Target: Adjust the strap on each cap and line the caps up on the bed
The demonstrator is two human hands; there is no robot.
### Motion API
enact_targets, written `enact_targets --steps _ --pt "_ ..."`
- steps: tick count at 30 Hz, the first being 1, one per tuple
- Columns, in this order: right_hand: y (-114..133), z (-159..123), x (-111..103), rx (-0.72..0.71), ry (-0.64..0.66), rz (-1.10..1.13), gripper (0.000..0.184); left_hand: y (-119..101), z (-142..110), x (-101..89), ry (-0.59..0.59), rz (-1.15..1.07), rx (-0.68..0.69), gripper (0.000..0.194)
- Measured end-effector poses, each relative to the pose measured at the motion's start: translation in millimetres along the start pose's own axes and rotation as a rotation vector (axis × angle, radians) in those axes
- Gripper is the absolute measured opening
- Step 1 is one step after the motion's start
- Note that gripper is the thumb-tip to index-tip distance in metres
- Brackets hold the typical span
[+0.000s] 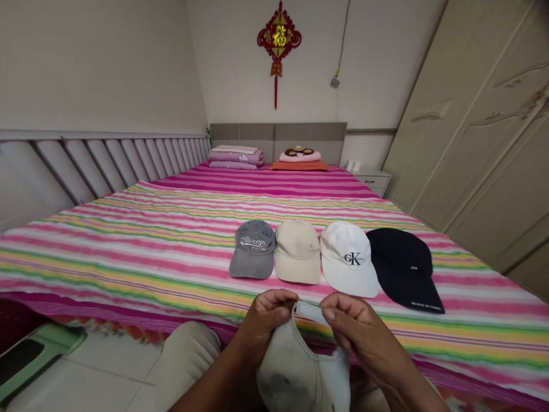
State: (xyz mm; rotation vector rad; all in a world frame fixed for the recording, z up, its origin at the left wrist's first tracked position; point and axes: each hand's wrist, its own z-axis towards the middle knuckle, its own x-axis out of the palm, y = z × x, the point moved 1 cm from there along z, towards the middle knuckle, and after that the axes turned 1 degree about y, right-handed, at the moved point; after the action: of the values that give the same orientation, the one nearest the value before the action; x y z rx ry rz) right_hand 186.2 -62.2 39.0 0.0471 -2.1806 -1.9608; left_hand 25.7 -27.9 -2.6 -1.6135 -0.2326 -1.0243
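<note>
A pale baseball cap (295, 366) hangs between my hands at the near edge of the bed, its back opening and strap uppermost. My left hand (263, 320) pinches the strap's left end, where a small brown piece shows. Thumb and fingers of my right hand (354, 320) are closed on the right part of the same light strap. Just beyond, on the bedspread, several caps sit in a row: a grey cap (253, 252), a beige cap (297, 252), a white cap (348, 257) with dark letters, and a black cap (403, 266) with a long brim.
The striped bedspread (128, 246) covers a wide bed. Folded purple bedding (235, 157) and a pink and orange pile (300, 163) lie by the headboard (274, 134). A railing (120, 163) lines the left side, a wardrobe (463, 131) the right. A green stool (38, 355) stands lower left.
</note>
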Motion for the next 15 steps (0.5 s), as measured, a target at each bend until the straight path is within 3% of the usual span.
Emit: enact_targets --steps 15 --pt "-5.5 3.7 10.5 0.053 0.033 0.091 0.030 -1.3 -3.8 1.7 -0.050 0.109 0.055 0.031"
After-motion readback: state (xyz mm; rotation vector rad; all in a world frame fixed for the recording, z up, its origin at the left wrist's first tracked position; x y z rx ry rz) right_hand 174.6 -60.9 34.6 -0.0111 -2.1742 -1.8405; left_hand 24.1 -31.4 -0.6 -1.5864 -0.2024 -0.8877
